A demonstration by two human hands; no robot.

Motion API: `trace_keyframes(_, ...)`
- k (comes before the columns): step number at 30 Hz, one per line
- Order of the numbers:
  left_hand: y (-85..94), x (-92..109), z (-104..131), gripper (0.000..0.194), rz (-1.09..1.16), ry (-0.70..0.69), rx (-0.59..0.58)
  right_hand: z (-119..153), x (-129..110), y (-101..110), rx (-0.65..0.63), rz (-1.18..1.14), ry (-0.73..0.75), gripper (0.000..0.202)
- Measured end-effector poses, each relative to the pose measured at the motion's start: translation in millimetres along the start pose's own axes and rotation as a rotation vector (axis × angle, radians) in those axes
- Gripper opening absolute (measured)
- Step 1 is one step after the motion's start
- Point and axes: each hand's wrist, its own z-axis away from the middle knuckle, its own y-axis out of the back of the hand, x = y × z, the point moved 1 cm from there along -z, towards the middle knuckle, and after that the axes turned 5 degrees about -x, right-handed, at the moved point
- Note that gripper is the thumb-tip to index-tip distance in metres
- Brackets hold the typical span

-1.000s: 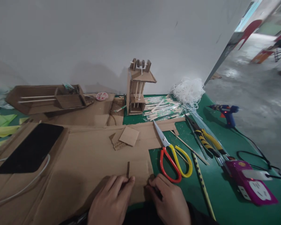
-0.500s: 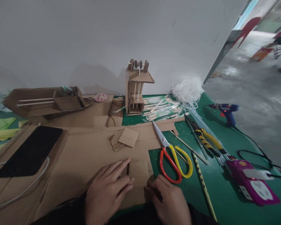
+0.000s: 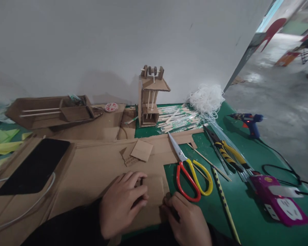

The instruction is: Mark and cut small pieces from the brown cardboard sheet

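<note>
A small cardboard piece (image 3: 154, 189) lies between my two hands, on top of a larger cardboard sheet (image 3: 92, 164). My left hand (image 3: 125, 201) rests at its left edge with curled fingers, and the fingertips close around that edge. At the lower right corner of the piece, my right hand (image 3: 186, 215) has its fingers pinched on the edge. Scissors (image 3: 188, 171) with red and yellow handles lie beside my right hand. Cardboard scraps (image 3: 142, 150) sit above my left hand.
Behind stand a cardboard tower (image 3: 150, 99) and a cardboard boat shape (image 3: 53, 111), with wrapped sticks (image 3: 178, 118) and white string (image 3: 207, 100). A phone (image 3: 34, 167) lies left. Pliers (image 3: 227, 153), a glue gun (image 3: 250, 123) and a purple power strip (image 3: 278, 201) are right.
The fingers of my left hand have curled in, and the hand has shifted slightly to the right. My right hand has barely moved. The view has shifted slightly.
</note>
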Motion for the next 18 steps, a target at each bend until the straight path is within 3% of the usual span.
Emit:
trace_keyframes(4, 0.1, -1, -2, 0.016, -0.018, -0.041, -0.020, 0, 0, 1, -0.012, 0.005, -0.012, 0.024)
trace_keyframes(8, -0.9, -2, -3, 0.051, -0.081, -0.096, -0.003, -2, 0, -1, -0.032, 0.012, -0.027, 0.019)
trace_keyframes(12, -2.4, -5, -3, 0.059, -0.089, -0.117, 0.008, -2, -4, 1, -0.069, 0.034, -0.046, 0.019)
trace_keyframes(15, -2.9, -7, -4, 0.060, -0.070, -0.110, -0.011, 1, -6, 24, -0.110, 0.061, -0.010, 0.021)
trace_keyframes(18, -2.9, -10, -4, 0.061, -0.049, -0.110, -0.034, 3, 8, 68, 0.042, 0.143, -0.069, 0.023)
